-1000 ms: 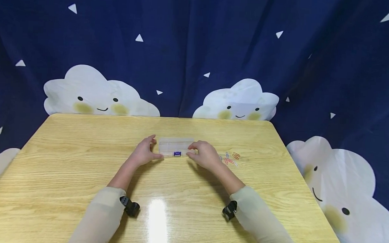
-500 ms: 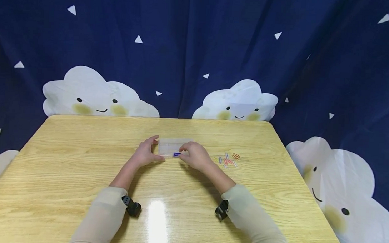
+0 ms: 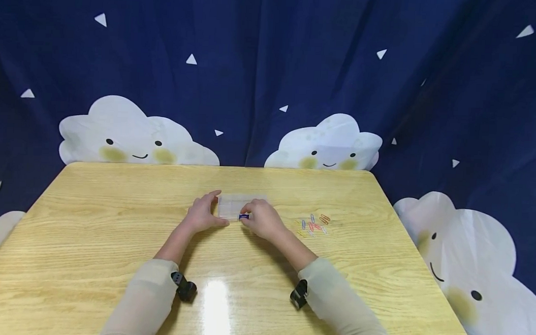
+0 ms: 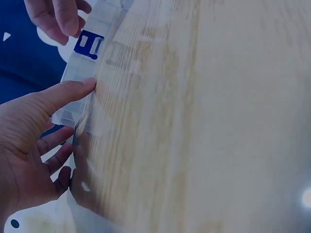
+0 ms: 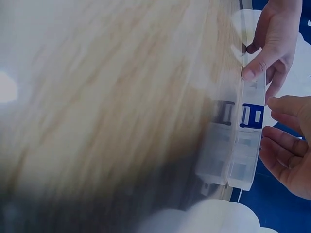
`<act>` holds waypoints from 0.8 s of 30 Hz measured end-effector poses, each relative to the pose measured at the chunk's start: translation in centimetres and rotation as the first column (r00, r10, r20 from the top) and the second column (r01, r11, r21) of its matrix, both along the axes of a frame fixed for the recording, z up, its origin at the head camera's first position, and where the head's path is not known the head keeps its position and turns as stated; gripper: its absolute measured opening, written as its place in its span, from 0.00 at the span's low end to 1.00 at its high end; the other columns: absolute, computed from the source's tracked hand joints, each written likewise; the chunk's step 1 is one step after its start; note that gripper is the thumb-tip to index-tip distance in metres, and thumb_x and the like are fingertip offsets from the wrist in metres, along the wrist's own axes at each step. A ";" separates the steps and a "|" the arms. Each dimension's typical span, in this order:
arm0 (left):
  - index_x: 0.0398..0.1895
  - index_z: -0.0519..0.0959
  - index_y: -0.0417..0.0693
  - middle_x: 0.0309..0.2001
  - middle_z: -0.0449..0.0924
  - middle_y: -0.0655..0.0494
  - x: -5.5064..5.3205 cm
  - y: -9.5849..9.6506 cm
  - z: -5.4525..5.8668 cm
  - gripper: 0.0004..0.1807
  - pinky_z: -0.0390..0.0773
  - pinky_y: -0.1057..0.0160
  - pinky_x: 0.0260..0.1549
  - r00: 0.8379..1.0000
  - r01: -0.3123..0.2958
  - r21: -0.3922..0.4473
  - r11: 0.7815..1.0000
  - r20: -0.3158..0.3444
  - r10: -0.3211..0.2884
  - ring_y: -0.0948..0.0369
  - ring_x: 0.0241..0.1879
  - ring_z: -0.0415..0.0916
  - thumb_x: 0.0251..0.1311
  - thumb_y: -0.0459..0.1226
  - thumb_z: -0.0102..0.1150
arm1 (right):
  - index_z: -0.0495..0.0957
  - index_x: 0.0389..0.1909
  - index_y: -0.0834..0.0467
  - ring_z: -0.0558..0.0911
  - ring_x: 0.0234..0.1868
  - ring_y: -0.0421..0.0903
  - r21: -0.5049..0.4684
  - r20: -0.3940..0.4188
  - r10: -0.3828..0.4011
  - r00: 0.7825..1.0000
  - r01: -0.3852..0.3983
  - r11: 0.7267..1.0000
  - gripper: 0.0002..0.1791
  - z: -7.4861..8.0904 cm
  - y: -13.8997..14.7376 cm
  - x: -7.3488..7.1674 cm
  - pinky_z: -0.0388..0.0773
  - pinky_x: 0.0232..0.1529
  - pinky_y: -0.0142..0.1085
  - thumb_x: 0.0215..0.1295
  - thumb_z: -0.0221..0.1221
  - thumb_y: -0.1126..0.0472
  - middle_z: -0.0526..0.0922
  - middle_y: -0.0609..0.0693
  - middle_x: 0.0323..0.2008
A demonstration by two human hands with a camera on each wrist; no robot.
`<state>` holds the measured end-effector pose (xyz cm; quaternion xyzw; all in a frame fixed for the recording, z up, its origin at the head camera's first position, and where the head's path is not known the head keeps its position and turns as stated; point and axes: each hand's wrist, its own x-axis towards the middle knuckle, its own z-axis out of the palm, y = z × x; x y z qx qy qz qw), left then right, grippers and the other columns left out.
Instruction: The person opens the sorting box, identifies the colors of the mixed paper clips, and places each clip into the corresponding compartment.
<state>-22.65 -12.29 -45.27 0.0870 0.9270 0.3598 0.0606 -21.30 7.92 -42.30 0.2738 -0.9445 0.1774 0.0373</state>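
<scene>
A clear plastic compartment box [image 3: 231, 205] lies lid-down or lid-up, I cannot tell which, on the table, with a blue latch [image 5: 252, 116] on its front side. My left hand [image 3: 201, 213] holds the box's left end; its thumb lies along the front edge, as the left wrist view shows. At the latch, my right hand [image 3: 262, 219] has its thumb and index finger close to the blue part, the fingers loosely bent. In the right wrist view those fingers [image 5: 284, 141] hover at the box's upper edge; whether they touch the latch is unclear.
To the right of the box, several coloured paper clips [image 3: 314, 225] lie scattered on the wooden table [image 3: 115, 231]. A dark blue curtain [image 3: 236, 48] with white clouds hangs behind the table's far edge.
My right hand has moved left along the box's front to the blue latch, uncovering more of the paper clips. My left hand has stayed at the box's left end.
</scene>
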 end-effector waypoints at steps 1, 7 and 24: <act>0.70 0.56 0.45 0.61 0.68 0.39 0.0 0.0 0.0 0.51 0.62 0.40 0.53 1.000 -0.001 -0.005 1.000 -0.002 0.001 0.42 0.57 0.62 0.42 0.46 0.73 | 0.84 0.35 0.57 0.78 0.37 0.44 -0.002 -0.003 0.000 1.000 0.000 1.000 0.08 -0.1 -0.1 0.0 0.74 0.41 0.36 0.57 0.64 0.57 0.82 0.49 0.33; 0.68 0.60 0.49 0.61 0.69 0.42 -0.1 0.0 0.0 0.47 0.62 0.40 0.53 1.000 -0.007 -0.022 1.000 -0.004 0.007 0.42 0.57 0.62 0.43 0.47 0.71 | 0.84 0.35 0.57 0.77 0.36 0.44 -0.006 -0.025 -0.001 1.000 0.001 1.000 0.08 -0.3 -0.3 0.1 0.74 0.41 0.35 0.57 0.64 0.58 0.82 0.49 0.32; 0.67 0.62 0.48 0.63 0.65 0.41 -0.1 0.2 0.1 0.45 0.62 0.40 0.53 1.000 -0.018 -0.042 0.999 0.022 0.019 0.41 0.59 0.61 0.44 0.47 0.71 | 0.78 0.29 0.57 0.75 0.33 0.45 0.221 -0.244 0.005 0.970 0.050 0.974 0.03 -1.5 -1.1 0.2 0.72 0.39 0.34 0.55 0.63 0.64 0.78 0.48 0.29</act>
